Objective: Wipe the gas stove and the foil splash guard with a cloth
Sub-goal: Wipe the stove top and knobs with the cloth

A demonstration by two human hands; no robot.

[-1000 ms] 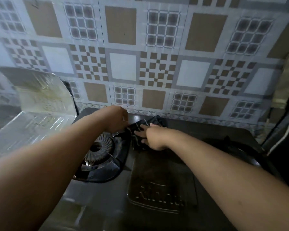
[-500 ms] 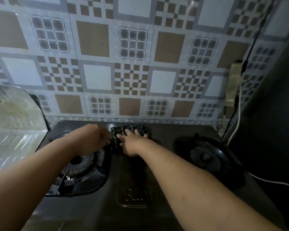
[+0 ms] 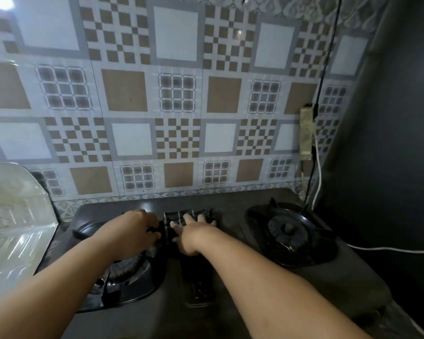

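We see the gas stove (image 3: 230,285) filling the lower middle of the frame, backed against the tiled wall (image 3: 176,99) above it. The cloth (image 3: 189,216) lies at frame centre on the stove's back strip, between the left burner (image 3: 123,272) and the right burner (image 3: 289,231). The left hand (image 3: 132,228) meets the cloth's left edge; the right hand (image 3: 194,233) lies flat on it. The foil splash guard (image 3: 15,216) stands at the frame's left edge, beside the stove. A power strip (image 3: 306,133) hangs on the wall at upper right.

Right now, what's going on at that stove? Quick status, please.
Left hand grips cloth's left edge; right hand flat on it. Dark striped cloth on gas stove between burners. Foil splash guard at left, untouched. Nothing blocking.
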